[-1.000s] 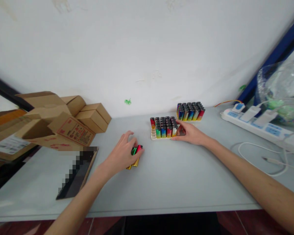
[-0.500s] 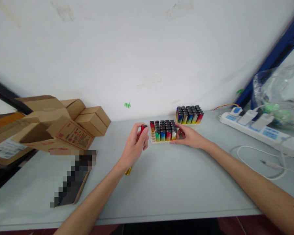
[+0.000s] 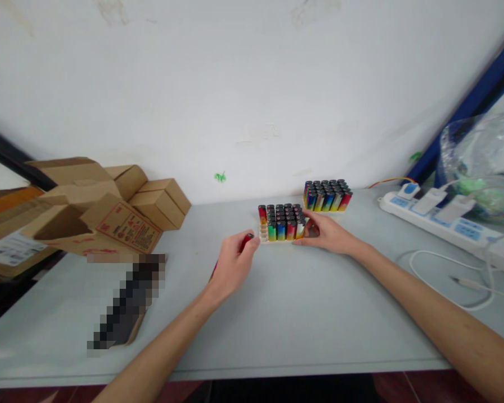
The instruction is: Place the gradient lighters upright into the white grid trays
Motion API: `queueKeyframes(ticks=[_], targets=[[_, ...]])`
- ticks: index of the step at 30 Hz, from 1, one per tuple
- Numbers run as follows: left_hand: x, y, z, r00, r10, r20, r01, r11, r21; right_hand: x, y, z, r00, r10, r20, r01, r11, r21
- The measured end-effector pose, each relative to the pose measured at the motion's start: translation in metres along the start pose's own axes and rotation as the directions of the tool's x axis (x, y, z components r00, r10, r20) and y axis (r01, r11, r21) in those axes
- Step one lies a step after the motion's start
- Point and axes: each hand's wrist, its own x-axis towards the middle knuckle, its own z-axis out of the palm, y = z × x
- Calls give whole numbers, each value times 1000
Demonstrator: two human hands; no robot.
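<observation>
My left hand is closed around a red lighter with a black top, just left of a pale tray of lighters. Part of another lighter shows beside my left wrist; whether the hand holds it, I cannot tell. In the tray, several upright lighters in green, blue, red and white-yellow stand in rows. The leftmost row has bare slots in front and a red-yellow lighter at the back. Thumb and fingers of my right hand grip the tray's right end.
Behind my right hand stands a second block of lighters near the wall. Cardboard boxes are at the left, with a phone-like dark slab, partly pixelated, in front. A white power strip and cable lie at the right.
My left hand has lowered slightly and tilted the red lighter, staying beside the tray. My right hand keeps its place at the tray's right end. The view has shifted a little.
</observation>
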Motion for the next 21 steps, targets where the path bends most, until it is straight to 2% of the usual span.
queueKeyframes(ticks=[16, 19, 21], targets=[[-4, 1, -2, 999, 26, 37, -30, 991, 131, 0, 1, 0, 1000, -1, 11, 1, 1000, -9], [-3, 1, -3, 999, 22, 36, -25, 996, 87, 0, -1, 0, 1000, -3, 12, 3, 1000, -15], [-1, 1, -4, 999, 16, 41, -15, 999, -32, 0, -1, 0, 1000, -15, 13, 15, 1000, -12]])
